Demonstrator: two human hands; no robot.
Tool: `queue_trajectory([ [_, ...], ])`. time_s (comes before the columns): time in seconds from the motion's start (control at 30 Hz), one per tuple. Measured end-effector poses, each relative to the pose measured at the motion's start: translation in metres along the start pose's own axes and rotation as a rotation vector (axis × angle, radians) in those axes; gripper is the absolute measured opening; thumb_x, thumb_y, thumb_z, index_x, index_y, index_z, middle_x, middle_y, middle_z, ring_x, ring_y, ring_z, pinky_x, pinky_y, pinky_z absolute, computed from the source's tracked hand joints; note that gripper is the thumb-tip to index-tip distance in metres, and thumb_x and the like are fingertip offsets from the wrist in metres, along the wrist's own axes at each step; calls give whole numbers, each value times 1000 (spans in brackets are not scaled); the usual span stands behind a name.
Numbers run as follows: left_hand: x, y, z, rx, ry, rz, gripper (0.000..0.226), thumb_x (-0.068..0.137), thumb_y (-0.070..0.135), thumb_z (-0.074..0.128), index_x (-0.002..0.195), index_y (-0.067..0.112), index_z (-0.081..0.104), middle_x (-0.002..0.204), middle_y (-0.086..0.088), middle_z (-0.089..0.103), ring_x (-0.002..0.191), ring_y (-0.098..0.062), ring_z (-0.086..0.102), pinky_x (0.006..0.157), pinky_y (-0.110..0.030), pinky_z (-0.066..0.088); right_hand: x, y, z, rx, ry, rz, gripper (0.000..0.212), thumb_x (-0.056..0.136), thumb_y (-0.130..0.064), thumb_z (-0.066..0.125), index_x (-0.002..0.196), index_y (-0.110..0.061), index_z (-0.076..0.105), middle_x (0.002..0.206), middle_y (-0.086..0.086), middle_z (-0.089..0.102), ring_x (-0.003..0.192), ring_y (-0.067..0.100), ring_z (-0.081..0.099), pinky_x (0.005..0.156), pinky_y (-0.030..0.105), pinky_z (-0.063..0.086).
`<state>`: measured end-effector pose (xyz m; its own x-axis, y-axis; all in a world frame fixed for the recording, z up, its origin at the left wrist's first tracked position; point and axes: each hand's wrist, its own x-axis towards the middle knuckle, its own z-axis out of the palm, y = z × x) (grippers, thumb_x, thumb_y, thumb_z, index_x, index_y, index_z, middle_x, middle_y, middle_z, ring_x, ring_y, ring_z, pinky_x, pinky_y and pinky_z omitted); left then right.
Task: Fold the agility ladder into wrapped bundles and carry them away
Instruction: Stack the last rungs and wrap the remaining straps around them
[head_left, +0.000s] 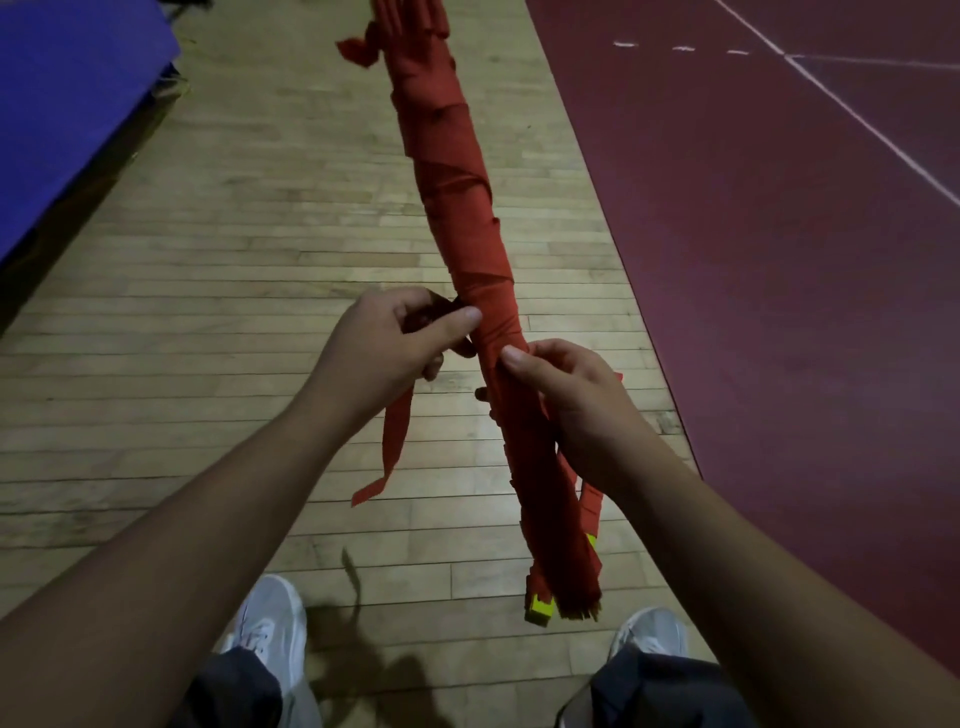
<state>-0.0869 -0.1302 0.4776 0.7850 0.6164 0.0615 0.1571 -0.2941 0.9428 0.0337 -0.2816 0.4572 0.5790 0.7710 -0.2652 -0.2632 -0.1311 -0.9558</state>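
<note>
Floorboards (234, 234) lie beneath the red ladder bundle (457, 208), which is held up lengthwise and spiral-wrapped along most of its length. The right hand (576, 410) curls round the bundle's near part. The left hand (384, 348), just left of the bundle, pinches the dangling strap tail (395, 441). Yellow rung ends (539, 613) poke from the bundle's near end. Wrapping looks almost done; securing the tail and carrying off are left.
</note>
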Motion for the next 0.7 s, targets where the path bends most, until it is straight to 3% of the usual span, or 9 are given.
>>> queue_trajectory([
  [0.1,-2,-1,5,69,51,-26,25,86,44,74,84,19,73,56,9,65,50,-4,55,55,-15,44,2,3,2,-125,46,5,51,76,-40,83,104,-3,62,103,27,72,95,44,73,86,63,55],
  [0.2,-2,-5,10,92,120,-73,26,81,48,78,76,23,70,54,7,63,51,-5,59,59,-26,50,2,6,5,-228,86,1,46,79,-34,85,104,-6,58,93,14,72,77,30,74,76,58,59],
  [0.37,-2,-6,13,1,152,-107,27,77,45,82,75,21,70,58,3,68,55,-8,63,62,-30,52,-1,8,12,-353,127,-19,57,74,-37,89,105,-10,50,89,14,68,73,27,70,69,46,59],
  [0.47,-2,-5,15,-93,143,-133,23,77,41,83,78,20,72,64,-1,70,59,-12,63,63,-29,51,-2,9,13,-427,115,-56,60,72,-39,90,103,-11,47,86,11,63,72,22,62,67,45,57],
  [0.57,1,-5,10,-256,79,-140,28,75,37,86,82,14,71,65,0,68,61,-13,60,62,-26,48,-2,2,8,-348,103,-89,45,89,-41,74,102,-3,53,82,10,60,68,21,56,62,38,49],
  [0.7,4,-7,3,-429,-6,-149,25,78,30,74,87,8,67,72,-2,68,66,-15,62,66,-25,51,-1,-7,-2,-16,-26,73,50,105,-41,49,116,6,62,98,15,65,88,31,60,76,39,49],
])
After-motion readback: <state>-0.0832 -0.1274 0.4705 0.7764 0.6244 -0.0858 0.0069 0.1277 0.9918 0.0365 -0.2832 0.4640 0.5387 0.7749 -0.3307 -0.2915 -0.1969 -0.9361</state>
